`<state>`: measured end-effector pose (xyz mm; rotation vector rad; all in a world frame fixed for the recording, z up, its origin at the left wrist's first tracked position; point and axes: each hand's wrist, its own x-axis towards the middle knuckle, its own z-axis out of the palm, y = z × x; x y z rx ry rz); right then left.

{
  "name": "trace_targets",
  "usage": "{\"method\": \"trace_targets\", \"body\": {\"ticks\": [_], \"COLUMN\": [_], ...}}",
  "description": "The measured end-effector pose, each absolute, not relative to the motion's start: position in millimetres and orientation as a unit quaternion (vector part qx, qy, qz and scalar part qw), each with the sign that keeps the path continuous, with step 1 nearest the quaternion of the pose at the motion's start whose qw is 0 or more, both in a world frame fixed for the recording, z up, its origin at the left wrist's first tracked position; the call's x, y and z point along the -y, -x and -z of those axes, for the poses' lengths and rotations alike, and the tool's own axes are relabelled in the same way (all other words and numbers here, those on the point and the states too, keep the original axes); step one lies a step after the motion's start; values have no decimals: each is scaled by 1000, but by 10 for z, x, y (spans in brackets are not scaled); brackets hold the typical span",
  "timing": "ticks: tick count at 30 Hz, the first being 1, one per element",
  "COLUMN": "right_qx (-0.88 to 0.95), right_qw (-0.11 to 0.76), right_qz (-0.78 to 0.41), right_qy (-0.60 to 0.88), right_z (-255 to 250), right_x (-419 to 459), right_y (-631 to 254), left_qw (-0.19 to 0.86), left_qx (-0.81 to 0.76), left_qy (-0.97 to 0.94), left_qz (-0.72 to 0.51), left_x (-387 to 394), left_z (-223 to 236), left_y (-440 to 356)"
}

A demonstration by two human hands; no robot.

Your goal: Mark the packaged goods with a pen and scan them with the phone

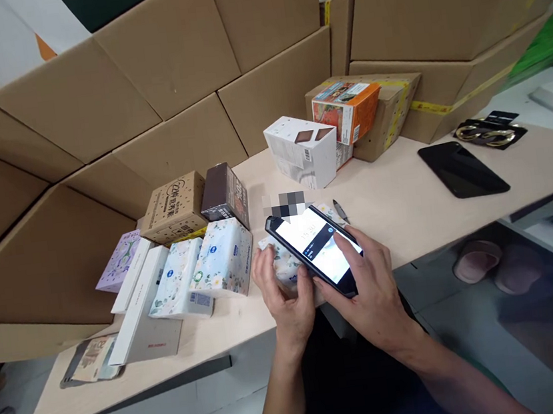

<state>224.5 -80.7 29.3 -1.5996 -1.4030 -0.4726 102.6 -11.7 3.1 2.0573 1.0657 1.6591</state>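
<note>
My right hand [374, 289] grips a dark-cased smartphone [332, 270], its screen lit. One finger lies over the screen, and the thumb presses along the near edge. A blurred patch covers the phone's far end. My left hand [285, 300] curls around the near left side of a white floral tissue pack [286, 266], which lies partly hidden beneath the phone. The left thumb is close to the phone's edge; whether it touches cannot be made out. Just beyond the phone lies a dark pen-like item [340, 211].
Left of my hands stand tissue packs [225, 257], long white boxes [141, 311], a brown carton [175, 206] and a dark box [224, 193]. Farther back are a white box [303, 153] and an orange box [356, 113]. A black tablet-like slab [463, 168] lies right. Cardboard walls [165, 79] border the table [399, 219].
</note>
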Motion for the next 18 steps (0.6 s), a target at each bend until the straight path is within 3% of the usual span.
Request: {"method": "trace_targets", "body": {"ticks": [18], "right_qx": [529], "right_qw": [518], "right_qz": [184], "right_qy": [646], "right_z": [-412], "right_x": [888], "right_y": [-2497], "left_qw": [172], "left_qx": [-375], "left_qy": [-718], "left_qz": [-560], "left_x": [105], "left_z": [-40], "left_y": [-1009]}}
